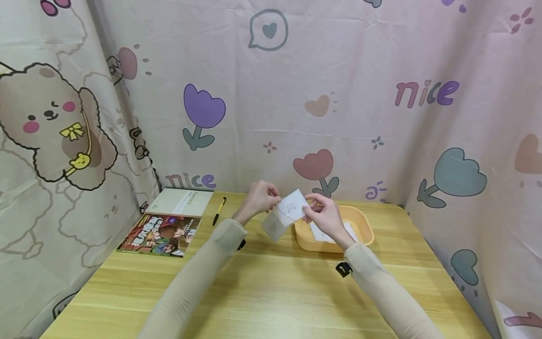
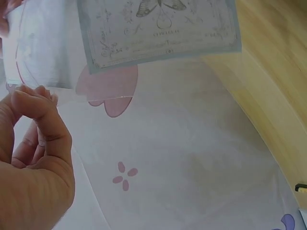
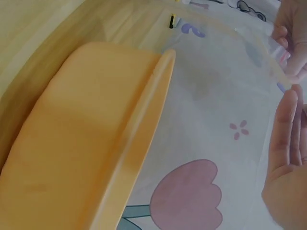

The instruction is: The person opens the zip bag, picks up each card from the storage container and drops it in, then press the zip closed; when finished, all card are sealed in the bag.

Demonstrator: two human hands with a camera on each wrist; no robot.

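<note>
Above the table, in the head view, a small clear zip bag [image 1: 284, 217] with a red seal line hangs tilted between both hands. Printed paper [image 2: 165, 36] with a butterfly drawing shows at its lower part in the left wrist view. My left hand [image 1: 261, 200] pinches the bag's edge by the red line, thumb against the fingertips. On the other side, my right hand [image 1: 325, 215] pinches the bag's right corner between thumb and fingers. Beneath the right hand stands a yellow-orange plastic bin [image 1: 365, 226], with white printed pieces [image 1: 322, 234] lying inside.
To the left lie a pale book [image 1: 175, 201] and a colourful comic-style book [image 1: 163, 235]. A yellow and black pen [image 1: 219, 211] rests beside them. The wooden table [image 1: 271, 292] reaches back to a printed curtain [image 1: 262, 94].
</note>
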